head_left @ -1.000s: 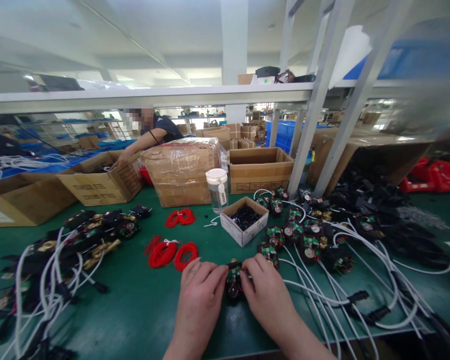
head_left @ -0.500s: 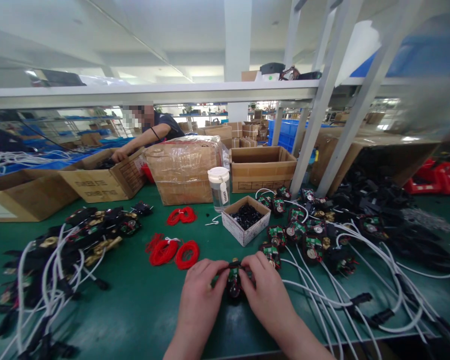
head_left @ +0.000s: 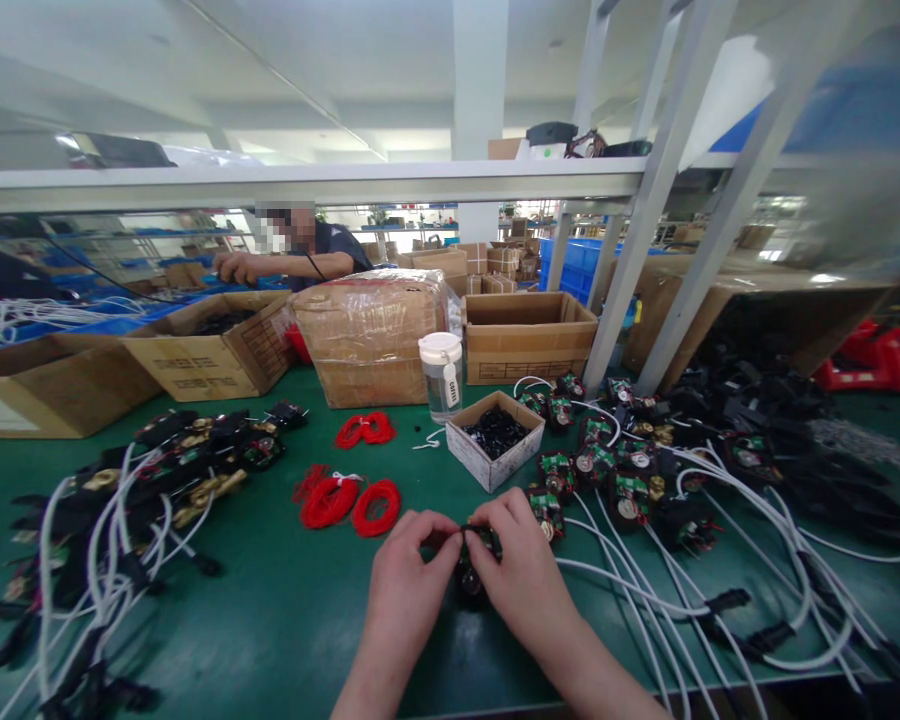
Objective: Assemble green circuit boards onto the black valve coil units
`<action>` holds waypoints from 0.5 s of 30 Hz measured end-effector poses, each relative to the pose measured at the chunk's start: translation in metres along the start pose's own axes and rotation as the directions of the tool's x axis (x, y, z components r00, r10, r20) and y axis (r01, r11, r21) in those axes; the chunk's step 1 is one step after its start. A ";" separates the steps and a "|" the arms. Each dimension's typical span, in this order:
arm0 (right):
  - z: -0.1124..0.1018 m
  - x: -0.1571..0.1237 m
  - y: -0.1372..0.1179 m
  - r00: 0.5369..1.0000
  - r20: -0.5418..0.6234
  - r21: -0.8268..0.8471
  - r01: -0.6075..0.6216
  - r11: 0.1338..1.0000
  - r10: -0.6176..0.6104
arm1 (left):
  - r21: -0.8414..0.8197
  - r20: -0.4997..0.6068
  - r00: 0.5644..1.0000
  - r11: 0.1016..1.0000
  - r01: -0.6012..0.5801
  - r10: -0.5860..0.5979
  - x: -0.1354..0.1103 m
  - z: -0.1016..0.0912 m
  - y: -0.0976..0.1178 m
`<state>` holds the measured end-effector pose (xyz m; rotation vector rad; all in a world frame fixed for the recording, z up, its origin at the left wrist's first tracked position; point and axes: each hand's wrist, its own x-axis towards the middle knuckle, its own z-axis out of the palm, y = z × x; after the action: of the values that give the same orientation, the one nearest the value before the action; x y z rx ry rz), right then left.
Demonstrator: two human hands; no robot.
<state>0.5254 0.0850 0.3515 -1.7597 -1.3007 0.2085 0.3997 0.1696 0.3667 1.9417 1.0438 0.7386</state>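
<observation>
Both hands work at a small black unit with a green circuit board (head_left: 471, 582) on the green table. My left hand (head_left: 412, 575) is closed in a pinch on a small black piece (head_left: 466, 529) at the unit's top end. My right hand (head_left: 521, 565) pinches the same piece from the other side, its thumb and fingertips close to the left ones. Much of the unit is covered by the fingers. Just behind stands an open carton tray (head_left: 487, 472) of small black parts. Left of the hands lie red wire coils (head_left: 376, 508).
Circuit-board units (head_left: 630, 495) with white cables crowd the right side. More cabled units (head_left: 187, 450) are heaped at left. A lidded cup (head_left: 441, 385) stands before cardboard boxes (head_left: 367, 345). Metal posts (head_left: 622, 240) rise at right. Across the table, a co-worker's hand (head_left: 238, 268) is above an open box.
My fingertips have drawn closer together over the unit, my right hand shifting slightly left and up. The co-worker's hand has lifted out of the cardboard box.
</observation>
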 end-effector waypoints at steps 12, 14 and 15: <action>-0.003 -0.002 0.002 0.997 -0.057 -0.067 -0.052 0.996 0.049 | -0.058 0.015 0.999 0.997 0.043 -0.042 0.000 0.000 -0.003; -0.003 -0.003 0.003 0.996 -0.070 -0.070 -0.063 0.996 0.058 | -0.058 0.011 0.999 0.997 0.041 -0.041 -0.001 0.000 -0.004; -0.003 -0.003 0.004 0.995 -0.077 -0.068 -0.064 0.996 0.058 | -0.059 0.007 0.999 0.997 0.039 -0.039 -0.001 0.000 -0.004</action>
<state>0.5283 0.0807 0.3494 -1.8505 -1.2144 0.1309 0.3977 0.1699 0.3629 1.8671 1.0422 0.7335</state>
